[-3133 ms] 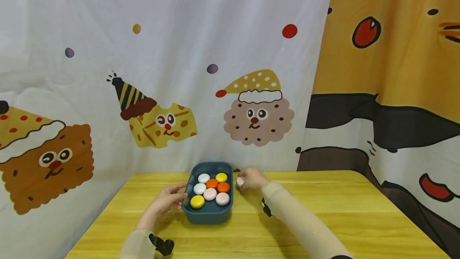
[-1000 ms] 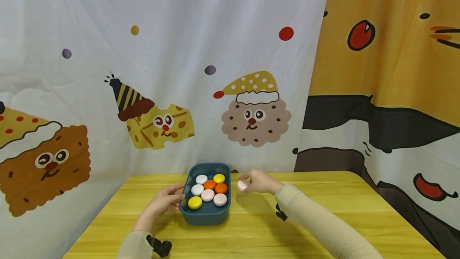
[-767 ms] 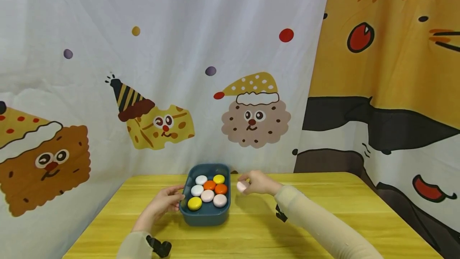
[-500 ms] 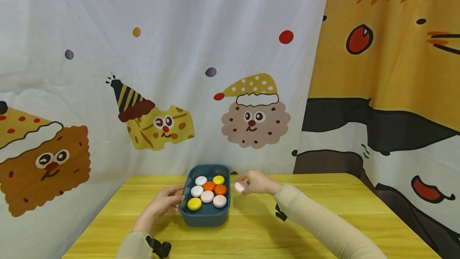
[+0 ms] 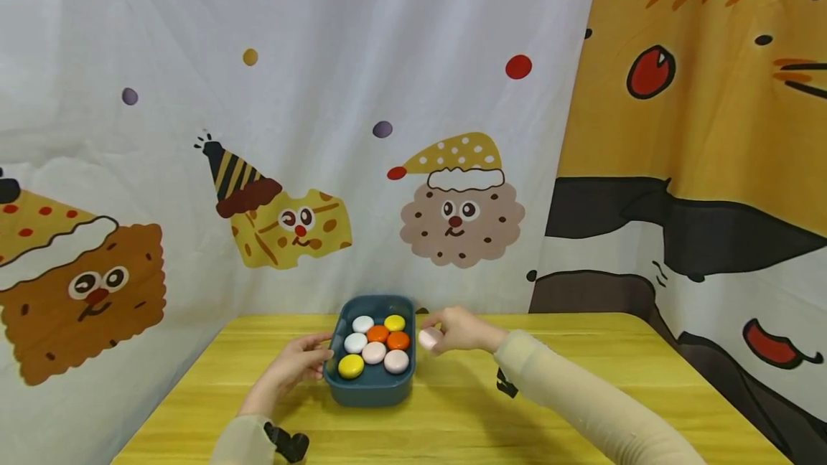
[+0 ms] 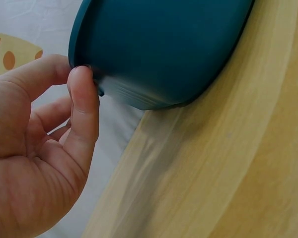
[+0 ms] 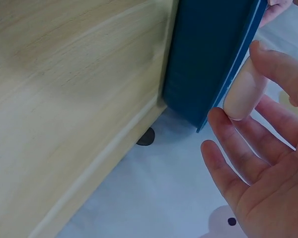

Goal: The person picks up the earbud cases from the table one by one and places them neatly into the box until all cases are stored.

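A dark blue-green rectangular box [image 5: 370, 396] stands on the table, holding several glossy rounded discs in white, yellow, orange and pale pink. My left hand [image 5: 296, 364] pinches the box's left rim; in the left wrist view the thumb and index finger meet at the box edge [image 6: 159, 44]. Just right of the box, my right hand [image 5: 464, 330] holds a pale pink disc [image 5: 429, 339] above the table. The right wrist view has this disc [image 7: 244, 94] on edge between thumb and fingertips, beside the box's outer wall [image 7: 203, 59].
The yellow wood-grain table [image 5: 581, 386] reaches back to a white curtain [image 5: 310, 77] printed with cartoon food faces. An orange and black printed curtain [image 5: 704, 135] hangs on the right. Each wrist carries a black camera mount [image 5: 286, 442].
Over the last second my right hand has brought the pale pink disc slightly left, nearer the box's right rim. The left hand keeps its place on the box. The head view has tilted slightly.
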`<action>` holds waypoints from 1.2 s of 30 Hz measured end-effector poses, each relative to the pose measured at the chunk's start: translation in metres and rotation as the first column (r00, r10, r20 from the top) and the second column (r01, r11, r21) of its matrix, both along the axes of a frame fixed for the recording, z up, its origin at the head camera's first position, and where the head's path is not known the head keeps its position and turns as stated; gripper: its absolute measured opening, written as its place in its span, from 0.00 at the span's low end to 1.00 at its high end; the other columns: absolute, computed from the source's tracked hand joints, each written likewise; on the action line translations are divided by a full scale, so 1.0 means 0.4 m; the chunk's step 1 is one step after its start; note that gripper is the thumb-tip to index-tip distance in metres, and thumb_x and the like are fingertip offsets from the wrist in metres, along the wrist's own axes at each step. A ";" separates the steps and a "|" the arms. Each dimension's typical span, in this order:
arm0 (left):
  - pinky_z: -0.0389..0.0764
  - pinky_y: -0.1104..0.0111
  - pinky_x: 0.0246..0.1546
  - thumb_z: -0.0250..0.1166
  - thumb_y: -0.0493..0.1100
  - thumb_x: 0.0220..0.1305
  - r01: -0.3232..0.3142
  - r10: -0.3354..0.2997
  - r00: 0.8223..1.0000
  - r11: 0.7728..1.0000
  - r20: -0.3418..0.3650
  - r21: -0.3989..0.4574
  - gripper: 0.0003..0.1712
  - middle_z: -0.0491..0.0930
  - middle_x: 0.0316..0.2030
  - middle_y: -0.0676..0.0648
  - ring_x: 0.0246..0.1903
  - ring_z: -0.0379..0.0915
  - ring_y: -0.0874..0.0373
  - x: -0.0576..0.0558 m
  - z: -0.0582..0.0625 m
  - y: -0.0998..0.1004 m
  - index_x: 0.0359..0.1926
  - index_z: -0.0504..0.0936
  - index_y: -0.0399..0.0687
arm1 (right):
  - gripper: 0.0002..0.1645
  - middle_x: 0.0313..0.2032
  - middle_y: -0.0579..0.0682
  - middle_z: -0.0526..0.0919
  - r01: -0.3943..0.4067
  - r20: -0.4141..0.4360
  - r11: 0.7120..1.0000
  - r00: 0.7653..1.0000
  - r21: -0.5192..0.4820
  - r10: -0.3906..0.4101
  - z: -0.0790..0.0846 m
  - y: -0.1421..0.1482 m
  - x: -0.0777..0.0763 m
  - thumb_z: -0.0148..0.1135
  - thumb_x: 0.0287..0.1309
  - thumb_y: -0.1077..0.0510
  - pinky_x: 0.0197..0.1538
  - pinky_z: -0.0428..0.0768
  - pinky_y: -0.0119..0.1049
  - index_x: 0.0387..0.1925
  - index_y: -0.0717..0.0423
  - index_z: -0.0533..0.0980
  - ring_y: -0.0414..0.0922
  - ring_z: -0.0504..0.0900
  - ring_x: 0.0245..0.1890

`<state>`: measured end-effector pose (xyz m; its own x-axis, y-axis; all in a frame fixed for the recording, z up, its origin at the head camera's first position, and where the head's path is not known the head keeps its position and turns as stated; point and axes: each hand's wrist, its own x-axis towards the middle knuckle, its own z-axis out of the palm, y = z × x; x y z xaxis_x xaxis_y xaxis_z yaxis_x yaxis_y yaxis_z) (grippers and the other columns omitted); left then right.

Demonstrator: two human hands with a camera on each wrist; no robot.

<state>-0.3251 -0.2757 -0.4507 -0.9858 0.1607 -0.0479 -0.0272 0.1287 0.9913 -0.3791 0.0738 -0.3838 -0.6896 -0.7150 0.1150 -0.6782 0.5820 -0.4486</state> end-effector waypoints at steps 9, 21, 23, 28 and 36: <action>0.79 0.70 0.27 0.60 0.35 0.66 -0.008 0.008 1.000 1.000 0.004 -0.009 0.33 0.73 0.35 0.44 0.22 0.70 0.60 0.001 0.001 0.001 0.68 0.61 0.28 | 0.27 0.43 0.45 0.84 -0.007 0.011 1.000 1.000 0.016 0.007 0.021 -0.019 0.013 0.76 0.46 0.58 0.35 0.76 0.32 0.52 0.54 0.81 0.38 0.75 0.30; 0.79 0.69 0.26 0.61 0.35 0.65 -0.042 0.043 0.999 0.999 0.016 -0.016 0.32 0.70 0.33 0.44 0.23 0.69 0.59 0.002 0.006 0.005 0.68 0.63 0.30 | 0.29 0.48 0.45 0.81 -0.030 0.037 0.998 0.999 0.049 0.028 0.025 -0.058 0.008 0.75 0.48 0.56 0.40 0.77 0.33 0.55 0.55 0.80 0.38 0.76 0.37; 0.79 0.70 0.26 0.61 0.35 0.65 -0.042 0.043 0.999 0.999 0.016 -0.016 0.32 0.70 0.33 0.44 0.22 0.69 0.59 0.001 0.006 0.006 0.68 0.63 0.30 | 0.29 0.48 0.44 0.81 -0.032 0.044 0.998 0.999 0.052 0.029 0.024 -0.063 0.007 0.74 0.48 0.57 0.41 0.77 0.32 0.55 0.54 0.80 0.38 0.76 0.38; 0.80 0.69 0.27 0.60 0.34 0.65 -0.037 0.038 0.999 0.999 0.019 -0.017 0.32 0.71 0.33 0.44 0.22 0.69 0.59 0.000 0.005 0.008 0.68 0.63 0.30 | 0.28 0.48 0.42 0.82 -0.043 0.069 0.998 0.997 0.044 0.040 0.030 -0.078 0.016 0.75 0.48 0.57 0.42 0.77 0.31 0.54 0.49 0.81 0.37 0.76 0.38; 0.79 0.70 0.26 0.60 0.35 0.66 -0.028 0.028 0.999 0.999 0.017 -0.015 0.32 0.70 0.33 0.44 0.22 0.69 0.60 -0.001 0.005 0.005 0.68 0.62 0.30 | 0.25 0.45 0.43 0.82 -0.103 0.009 0.993 0.995 0.064 0.103 0.048 -0.118 0.028 0.74 0.50 0.57 0.40 0.75 0.30 0.53 0.52 0.81 0.37 0.74 0.34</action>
<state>-0.3253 -0.2739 -0.4485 -0.9889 0.1322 -0.0672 -0.0482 0.1421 0.9887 -0.3677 0.0266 -0.3648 -0.6124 -0.7881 0.0623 -0.7335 0.5370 -0.4167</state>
